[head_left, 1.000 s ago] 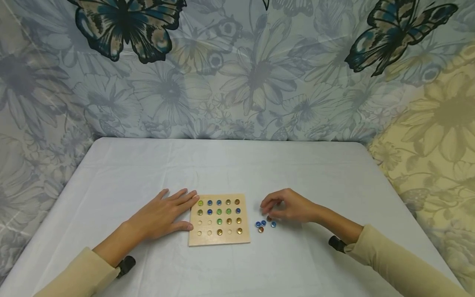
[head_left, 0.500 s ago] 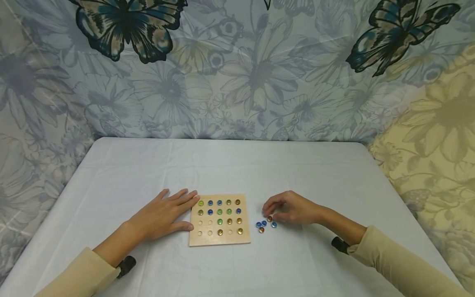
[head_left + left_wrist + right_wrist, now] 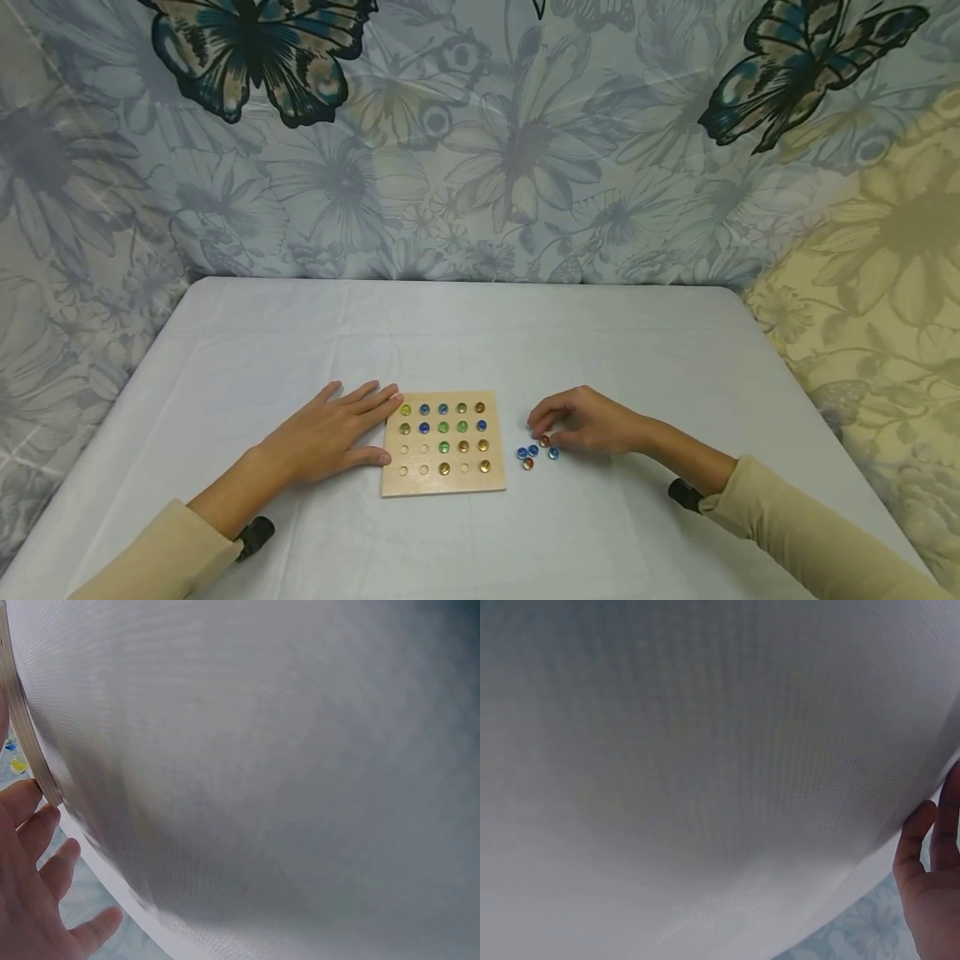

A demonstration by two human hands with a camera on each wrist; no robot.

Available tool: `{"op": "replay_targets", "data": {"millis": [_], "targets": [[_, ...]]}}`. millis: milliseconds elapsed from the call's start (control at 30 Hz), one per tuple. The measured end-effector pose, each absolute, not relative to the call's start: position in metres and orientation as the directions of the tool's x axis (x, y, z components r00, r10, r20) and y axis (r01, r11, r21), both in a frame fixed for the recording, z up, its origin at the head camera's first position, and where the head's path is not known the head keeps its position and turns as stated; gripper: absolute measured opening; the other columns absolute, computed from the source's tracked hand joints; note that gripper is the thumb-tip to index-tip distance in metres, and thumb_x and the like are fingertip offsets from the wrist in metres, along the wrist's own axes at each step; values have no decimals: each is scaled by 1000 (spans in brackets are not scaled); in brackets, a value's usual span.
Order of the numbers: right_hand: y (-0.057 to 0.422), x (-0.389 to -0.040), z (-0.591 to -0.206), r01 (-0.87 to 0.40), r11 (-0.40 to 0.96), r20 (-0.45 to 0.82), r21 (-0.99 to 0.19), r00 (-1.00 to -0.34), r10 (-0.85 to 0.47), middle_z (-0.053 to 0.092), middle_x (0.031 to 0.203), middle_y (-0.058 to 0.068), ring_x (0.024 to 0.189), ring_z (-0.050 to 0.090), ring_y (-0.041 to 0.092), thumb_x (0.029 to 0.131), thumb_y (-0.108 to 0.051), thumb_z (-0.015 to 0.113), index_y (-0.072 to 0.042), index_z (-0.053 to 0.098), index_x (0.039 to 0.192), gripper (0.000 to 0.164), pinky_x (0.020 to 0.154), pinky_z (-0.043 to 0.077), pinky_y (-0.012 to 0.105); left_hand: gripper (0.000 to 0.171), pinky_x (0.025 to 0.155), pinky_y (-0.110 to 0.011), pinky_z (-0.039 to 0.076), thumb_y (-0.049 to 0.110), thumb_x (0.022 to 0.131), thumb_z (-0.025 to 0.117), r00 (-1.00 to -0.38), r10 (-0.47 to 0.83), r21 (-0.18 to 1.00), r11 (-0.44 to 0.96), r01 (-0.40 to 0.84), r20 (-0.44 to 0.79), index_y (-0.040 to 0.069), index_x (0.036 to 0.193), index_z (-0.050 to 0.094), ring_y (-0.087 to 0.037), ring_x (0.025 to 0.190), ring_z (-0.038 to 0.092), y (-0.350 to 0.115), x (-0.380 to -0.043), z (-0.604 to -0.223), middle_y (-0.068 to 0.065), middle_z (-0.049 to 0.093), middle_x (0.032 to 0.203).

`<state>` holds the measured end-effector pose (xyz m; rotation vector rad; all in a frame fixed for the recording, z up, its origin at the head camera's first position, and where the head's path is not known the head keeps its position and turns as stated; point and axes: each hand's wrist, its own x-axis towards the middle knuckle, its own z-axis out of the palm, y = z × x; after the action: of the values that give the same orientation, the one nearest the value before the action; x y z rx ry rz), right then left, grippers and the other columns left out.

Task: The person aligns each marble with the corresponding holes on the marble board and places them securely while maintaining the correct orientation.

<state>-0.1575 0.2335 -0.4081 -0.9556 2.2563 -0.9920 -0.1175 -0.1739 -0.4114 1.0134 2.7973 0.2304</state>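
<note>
In the head view, a square wooden board lies on the table with several round glass beads, green, blue and amber, in its holes. My left hand lies spread along the board's left side, fingertips at its upper left corner and thumb at the left edge. The left wrist view shows the board's edge beside the fingers. To the right of the board, my right hand bends its fingers over a small group of loose beads. An amber bead shows between thumb and fingertips; I cannot tell whether they pinch it.
Near the right fingertips lie several blue beads and another amber bead. Some holes at the board's lower left hold no bead. A white cloth covers the table, and a flower-and-butterfly fabric hangs behind it.
My right hand has shifted slightly right and then back left over the loose beads, uncovering more of the amber bead by the thumb. The left hand and the board have stayed in place.
</note>
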Motion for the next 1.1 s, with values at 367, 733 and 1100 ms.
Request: {"op": "replay_targets", "data": {"millis": [367,733,1100], "targets": [[231,-158,-407,-433,499,-137,-751,-637,-759,72,99,-9,93,68,12,90,0,71,-10,71,113,24,87,54,31,79,112,-67,23,64,95,49,-757,646,200,757,622,-93,18,157,33,-30,147,30,-174,-117,-411,-2,31,161],[206,-164,-398,-503,483,-88,-716,-622,-778,72,98,-7,87,64,6,91,-4,72,-11,73,110,21,83,53,34,78,112,-67,24,64,96,48,-760,642,202,761,617,-97,17,158,32,-30,147,30,-174,-116,-410,-2,31,161],[180,-160,-397,-493,422,-43,-761,-610,-791,73,100,-7,90,65,7,90,-4,73,-12,73,112,24,83,51,37,78,111,-67,24,63,96,48,-760,642,199,761,618,-99,17,157,33,-30,147,31,-173,-115,-409,-2,32,161]]}}
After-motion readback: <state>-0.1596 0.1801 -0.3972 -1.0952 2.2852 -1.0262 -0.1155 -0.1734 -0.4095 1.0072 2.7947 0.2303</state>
